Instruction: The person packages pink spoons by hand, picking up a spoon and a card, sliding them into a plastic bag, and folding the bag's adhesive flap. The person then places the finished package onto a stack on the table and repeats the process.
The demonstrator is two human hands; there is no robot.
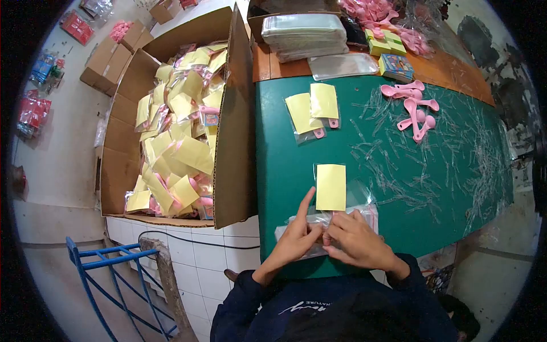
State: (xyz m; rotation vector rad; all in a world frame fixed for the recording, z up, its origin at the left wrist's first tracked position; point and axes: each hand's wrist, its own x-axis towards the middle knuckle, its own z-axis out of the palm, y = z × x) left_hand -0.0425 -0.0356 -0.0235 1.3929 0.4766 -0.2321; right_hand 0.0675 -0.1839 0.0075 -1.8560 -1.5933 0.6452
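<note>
Yellow card [331, 187]: flat on the green desk [285, 171], near its front edge.
Clear packet [319, 221]: touching the card's lower edge, under both hands.
Left hand [296, 238]: below-left of the card, fingers pinched on the packet, index straight.
Right hand [358, 244]: below-right of the card, fingers curled together on the packet.
Open room: bare desk above the card.
Cardboard box [233, 142]: left of the card, wall along the desk edge.

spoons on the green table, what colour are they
The spoons are pink, seen best in the head view.
</note>
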